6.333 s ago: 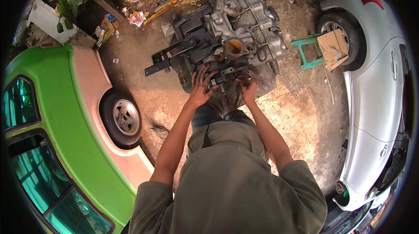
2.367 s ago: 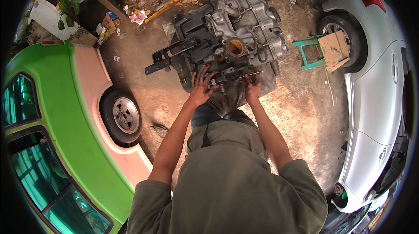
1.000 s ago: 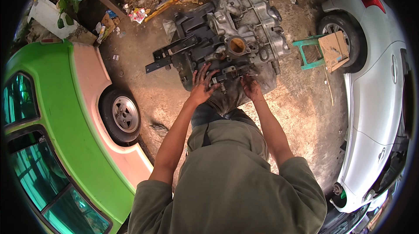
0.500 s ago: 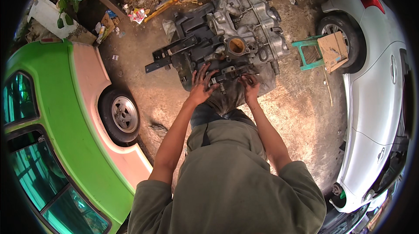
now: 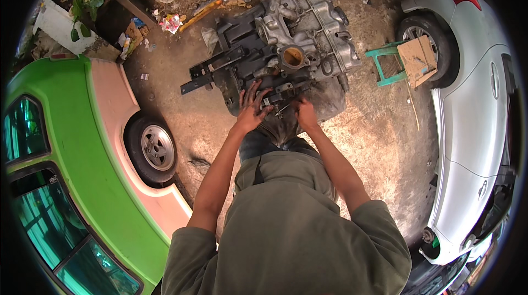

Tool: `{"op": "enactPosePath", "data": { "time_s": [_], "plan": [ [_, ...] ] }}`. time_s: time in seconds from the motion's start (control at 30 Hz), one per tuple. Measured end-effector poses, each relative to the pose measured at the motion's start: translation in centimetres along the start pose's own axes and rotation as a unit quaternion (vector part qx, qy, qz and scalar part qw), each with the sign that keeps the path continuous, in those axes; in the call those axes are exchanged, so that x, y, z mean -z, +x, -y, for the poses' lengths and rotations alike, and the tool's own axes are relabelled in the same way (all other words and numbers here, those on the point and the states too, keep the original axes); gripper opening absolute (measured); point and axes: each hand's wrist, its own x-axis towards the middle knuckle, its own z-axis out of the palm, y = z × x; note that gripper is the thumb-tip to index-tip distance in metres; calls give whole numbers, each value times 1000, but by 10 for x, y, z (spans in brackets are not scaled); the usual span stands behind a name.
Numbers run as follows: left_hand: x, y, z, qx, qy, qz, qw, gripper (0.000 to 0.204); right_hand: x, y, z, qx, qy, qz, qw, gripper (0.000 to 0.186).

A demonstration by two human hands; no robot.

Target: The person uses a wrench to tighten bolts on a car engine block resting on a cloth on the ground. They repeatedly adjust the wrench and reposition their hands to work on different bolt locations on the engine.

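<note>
A greasy engine (image 5: 294,25) with silver castings and black plastic parts lies before me. My left hand (image 5: 251,112) rests on its near side, the blackened fingers spread over a dark bracket-like part (image 5: 286,91). Just right of it, my right hand (image 5: 304,113) is closed, knuckles up, at the near end of the same part. A thin shiny piece (image 5: 283,109) shows by its fingertips; whether the fingers grip it is too small to tell. Past the part, a round throttle opening (image 5: 292,57) faces up. Dark, dirty cloth (image 5: 280,129) hangs below my hands.
A green and pink vehicle (image 5: 66,102) stands at the left, its wheel (image 5: 158,147) close by. To the right is a silver car (image 5: 470,130). A green stool (image 5: 379,66) with a cardboard piece (image 5: 418,61) stands beside it. Litter (image 5: 171,22) lies along the far edge.
My right hand has moved left and slightly nearer to me, toward my left hand, and its fingers have curled in more. My left hand stays almost where it was.
</note>
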Motion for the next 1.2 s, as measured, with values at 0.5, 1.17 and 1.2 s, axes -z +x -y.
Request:
{"op": "enactPosePath", "data": {
  "time_s": [0.5,1.17,1.2],
  "plan": [
    [0,0,0,1,-9,1,1000,58,-11,-10,-40,-155,548,-237,787,31],
    [1,0,-1,10,-17,14,1000,60,-57,6,-134,-212,677,-17,704,21],
    [1,-1,-1,4,-17,9,1000,60,-60,7,-137,-201,637,-6,744,21]
  ]
}}
